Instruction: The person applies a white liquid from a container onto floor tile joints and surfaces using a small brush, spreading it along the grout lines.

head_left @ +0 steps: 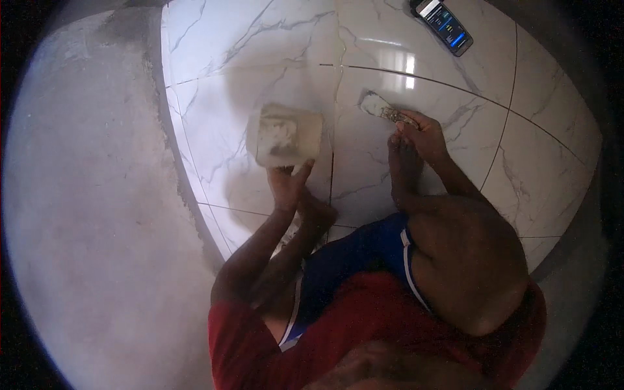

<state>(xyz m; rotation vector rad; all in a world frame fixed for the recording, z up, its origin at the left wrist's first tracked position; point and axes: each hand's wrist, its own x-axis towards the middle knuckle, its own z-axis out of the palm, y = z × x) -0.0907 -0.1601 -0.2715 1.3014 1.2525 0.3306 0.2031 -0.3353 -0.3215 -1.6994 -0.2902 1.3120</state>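
Observation:
My left hand [287,187] grips a pale, squarish plastic tub [312,140] from its near side, tilted so that its inside shows. Whitish paste is smeared within the tub, and the picture is a little blurred there. In my right hand [426,138] is a putty knife [379,106], its blade coated with pale paste and its handle stained. The blade points away to the left, just above the tiled floor [370,166] or touching it; I cannot tell which. Between the hands runs a tile joint, pale and filled-looking toward the far end, dark nearer me.
A phone [445,27] with its screen lit lies on the tiles at the far right. Rough grey concrete [91,182] borders the tiles on the left. My bare feet [404,162] rest on the floor close to both hands. Other joints look dark.

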